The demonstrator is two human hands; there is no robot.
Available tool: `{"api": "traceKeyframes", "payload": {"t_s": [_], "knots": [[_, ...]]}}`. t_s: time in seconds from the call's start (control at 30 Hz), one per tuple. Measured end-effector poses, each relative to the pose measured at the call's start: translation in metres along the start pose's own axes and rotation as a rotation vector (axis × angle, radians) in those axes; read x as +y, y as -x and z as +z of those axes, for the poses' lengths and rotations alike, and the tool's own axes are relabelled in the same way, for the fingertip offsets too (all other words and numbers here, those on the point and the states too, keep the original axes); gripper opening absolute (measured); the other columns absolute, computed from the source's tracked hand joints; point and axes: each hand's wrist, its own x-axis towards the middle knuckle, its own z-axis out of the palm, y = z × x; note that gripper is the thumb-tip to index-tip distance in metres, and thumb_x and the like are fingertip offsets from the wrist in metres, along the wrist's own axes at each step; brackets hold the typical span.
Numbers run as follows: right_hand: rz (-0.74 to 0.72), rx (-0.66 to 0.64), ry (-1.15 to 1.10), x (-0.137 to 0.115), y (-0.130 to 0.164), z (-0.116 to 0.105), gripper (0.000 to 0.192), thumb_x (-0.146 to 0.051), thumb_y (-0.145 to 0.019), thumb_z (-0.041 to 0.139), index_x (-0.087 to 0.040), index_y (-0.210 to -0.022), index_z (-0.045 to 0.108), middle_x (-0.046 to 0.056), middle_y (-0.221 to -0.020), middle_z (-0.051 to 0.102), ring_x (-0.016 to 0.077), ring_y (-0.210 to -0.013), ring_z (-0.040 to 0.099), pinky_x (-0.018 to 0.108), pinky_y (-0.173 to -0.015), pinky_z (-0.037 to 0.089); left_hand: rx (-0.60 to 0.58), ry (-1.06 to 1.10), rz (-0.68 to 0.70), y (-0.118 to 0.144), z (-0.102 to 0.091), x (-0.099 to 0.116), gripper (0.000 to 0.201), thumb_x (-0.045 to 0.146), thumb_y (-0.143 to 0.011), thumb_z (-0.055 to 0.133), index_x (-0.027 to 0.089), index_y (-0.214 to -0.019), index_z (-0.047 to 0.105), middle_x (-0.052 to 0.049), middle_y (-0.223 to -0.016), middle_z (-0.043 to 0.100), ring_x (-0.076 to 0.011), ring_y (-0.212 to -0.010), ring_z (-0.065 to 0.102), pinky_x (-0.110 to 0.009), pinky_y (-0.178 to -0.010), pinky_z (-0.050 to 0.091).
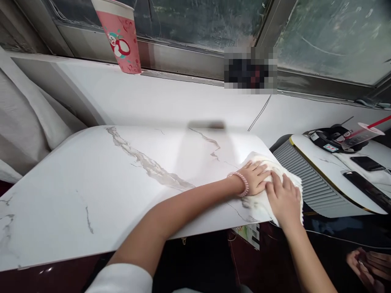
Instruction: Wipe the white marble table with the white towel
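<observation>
A white cloth (291,177) lies bunched on the right end of the white marbled tabletop (100,195), its edge draping over the corner. My left hand (255,177), with a pink coiled band (241,179) round its wrist, lies flat on the cloth with fingers spread. Close beside it, my right hand (284,199) also presses down on the cloth, fingers stretched out and slightly bent. The two hands nearly touch at the fingertips. Part of the cloth is hidden beneath them.
A pink paper cup (122,40) stands on the window ledge, near a blurred-out dark object (250,73). To the right, a ribbed cabinet (314,179) bears a lidded cup with a red straw (360,134) and a black phone (368,163). Another person's hands (368,266) show at lower right.
</observation>
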Motion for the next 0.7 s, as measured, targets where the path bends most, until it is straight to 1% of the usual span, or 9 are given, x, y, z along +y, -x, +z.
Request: {"api": "traceKeyframes", "payload": {"t_s": [0.07,0.13,0.23,0.3,0.43,0.53,0.6,0.67,0.7], "knots": [[-0.065,-0.018,-0.023,-0.030,0.011,-0.002,0.066,-0.043,-0.098,0.016,-0.013,-0.145,0.052,0.022,-0.151,0.045,0.0376,-0.143,0.039,0.060,-0.116,0.029,-0.008,0.004,-0.025,0.034,-0.008,-0.012,0.056,0.036,-0.102,0.032,0.009,-0.151,0.039,-0.015,-0.161,0.034,-0.0319,-0.151,0.027,-0.051,-0.124,0.022],[-0.158,-0.030,-0.066,-0.064,0.022,-0.005,0.064,-0.041,-0.099,0.018,-0.012,-0.146,0.050,0.023,-0.151,0.045,0.0360,-0.144,0.037,0.059,-0.117,0.028,-0.027,0.006,-0.047,0.075,-0.018,-0.029,0.059,0.039,-0.103,0.030,0.008,-0.153,0.035,-0.017,-0.163,0.030,-0.0327,-0.152,0.024,-0.053,-0.124,0.022],[-0.339,-0.084,-0.149,-0.125,0.041,-0.011,0.059,-0.037,-0.100,0.022,-0.013,-0.150,0.044,0.019,-0.155,0.042,0.0331,-0.148,0.032,0.059,-0.119,0.025,-0.044,0.010,-0.149,0.147,-0.039,-0.054,0.063,0.043,-0.103,0.024,0.008,-0.156,0.027,-0.017,-0.165,0.022,-0.0316,-0.154,0.016,-0.054,-0.125,0.018],[-0.473,-0.160,-0.191,-0.173,0.054,-0.016,0.058,-0.035,-0.101,0.027,-0.013,-0.152,0.042,0.019,-0.158,0.037,0.0346,-0.151,0.027,0.061,-0.120,0.021,-0.057,0.012,-0.274,0.203,-0.057,-0.069,0.065,0.045,-0.103,0.019,0.008,-0.156,0.026,-0.016,-0.166,0.019,-0.0307,-0.155,0.012,-0.054,-0.126,0.016],[-0.757,-0.268,-0.292,-0.284,0.089,-0.026,0.060,-0.036,-0.100,0.037,-0.006,-0.152,0.038,0.028,-0.159,0.031,0.0436,-0.149,0.024,0.069,-0.117,0.016,-0.051,0.020,-0.629,0.333,-0.096,-0.090,0.065,0.051,-0.102,0.019,0.015,-0.156,0.029,-0.012,-0.166,0.022,-0.0292,-0.155,0.013,-0.053,-0.125,0.017],[-0.988,-0.300,-0.407,-0.364,0.123,-0.033,0.062,-0.041,-0.100,0.037,-0.005,-0.150,0.038,0.031,-0.157,0.031,0.0437,-0.148,0.027,0.072,-0.115,0.017,0.055,-0.022,-0.898,0.435,-0.114,-0.090,0.063,0.053,-0.102,0.019,0.021,-0.156,0.028,-0.011,-0.166,0.025,-0.0305,-0.154,0.017,-0.057,-0.124,0.019],[-1.145,-0.297,-0.474,-0.405,0.142,-0.038,0.057,-0.041,-0.100,0.038,-0.008,-0.147,0.043,0.028,-0.157,0.034,0.0402,-0.147,0.030,0.068,-0.117,0.019,0.156,-0.093,-1.020,0.492,-0.116,-0.083,0.058,0.049,-0.102,0.018,0.029,-0.156,0.024,-0.008,-0.165,0.028,-0.0314,-0.153,0.020,-0.061,-0.122,0.021],[-1.283,-0.279,-0.519,-0.431,0.156,-0.041,0.051,-0.041,-0.100,0.039,-0.013,-0.142,0.048,0.024,-0.156,0.038,0.0363,-0.145,0.034,0.064,-0.119,0.021,0.275,-0.200,-1.069,0.533,-0.113,-0.072,0.055,0.044,-0.102,0.020,0.037,-0.157,0.019,-0.006,-0.165,0.029,-0.0331,-0.152,0.025,-0.064,-0.120,0.025],[-1.340,-0.277,-0.529,-0.438,0.160,-0.043,0.048,-0.040,-0.100,0.039,-0.015,-0.141,0.050,0.022,-0.155,0.040,0.0347,-0.145,0.035,0.062,-0.119,0.022,0.310,-0.265,-1.065,0.545,-0.110,-0.066,0.056,0.041,-0.102,0.021,0.040,-0.157,0.014,-0.005,-0.165,0.028,-0.0340,-0.151,0.027,-0.065,-0.119,0.026]]}}
